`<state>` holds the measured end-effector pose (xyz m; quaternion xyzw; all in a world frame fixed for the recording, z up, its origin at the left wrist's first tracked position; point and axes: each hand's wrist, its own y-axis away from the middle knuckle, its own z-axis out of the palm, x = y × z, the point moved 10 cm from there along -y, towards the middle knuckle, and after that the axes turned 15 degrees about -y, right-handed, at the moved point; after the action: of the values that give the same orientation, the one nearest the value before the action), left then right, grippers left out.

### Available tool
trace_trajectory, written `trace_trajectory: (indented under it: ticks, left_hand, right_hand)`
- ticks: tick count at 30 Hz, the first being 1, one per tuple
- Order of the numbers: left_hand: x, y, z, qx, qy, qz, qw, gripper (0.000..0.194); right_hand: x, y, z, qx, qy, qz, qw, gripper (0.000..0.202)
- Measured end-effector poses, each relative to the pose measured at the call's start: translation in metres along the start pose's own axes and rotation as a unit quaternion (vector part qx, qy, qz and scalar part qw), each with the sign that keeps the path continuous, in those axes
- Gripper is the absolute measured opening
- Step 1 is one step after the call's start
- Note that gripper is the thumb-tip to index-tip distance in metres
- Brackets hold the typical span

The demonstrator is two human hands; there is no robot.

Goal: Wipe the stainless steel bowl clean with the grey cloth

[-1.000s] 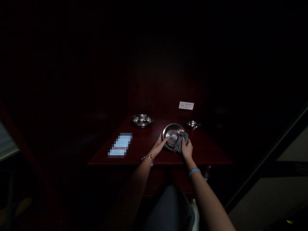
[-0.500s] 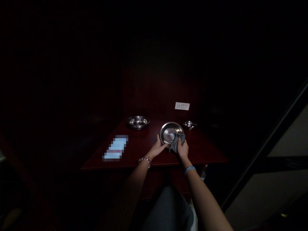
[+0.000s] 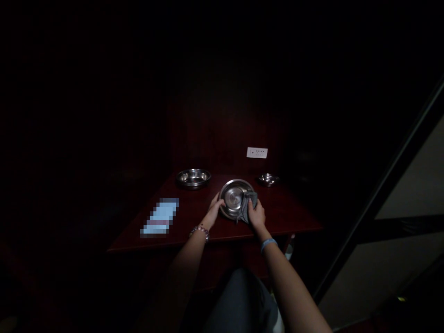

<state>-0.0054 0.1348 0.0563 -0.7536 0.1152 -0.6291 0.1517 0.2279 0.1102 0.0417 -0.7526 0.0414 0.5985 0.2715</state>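
A shiny metal bowl (image 3: 233, 198) is tilted toward me above the front of the dark red table (image 3: 194, 222). My left hand (image 3: 212, 212) grips its left rim, thumb on the inside. Bunched in my right hand (image 3: 257, 215) is a grey cloth (image 3: 247, 206), pressed over the bowl's right rim and inner wall. The fingers of my right hand behind the cloth are hidden.
Another metal bowl (image 3: 193, 178) stands at the back left of the table, and a smaller metal dish (image 3: 268, 179) at the back right. A pixelated bright rectangle (image 3: 161, 217) lies front left. A white socket plate (image 3: 257, 152) is on the back wall.
The whole view has shifted slightly, so the table things appear further left. My left hand has moved a little up along the bowl's left rim; both hands keep their holds.
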Motion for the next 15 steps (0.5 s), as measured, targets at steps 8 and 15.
trace_trajectory:
  ticks: [8,15]
  left_hand:
    - [0.006,0.011,0.012,-0.012,-0.016,-0.008,1.000,0.050]
    - [0.003,0.010,0.030,-0.064,-0.044,0.054,0.996,0.074]
  right_hand:
    - [0.000,-0.004,-0.002,0.013,-0.046,-0.018,0.999,0.034]
    - [0.004,-0.006,0.000,0.012,-0.054,-0.012,0.998,0.033]
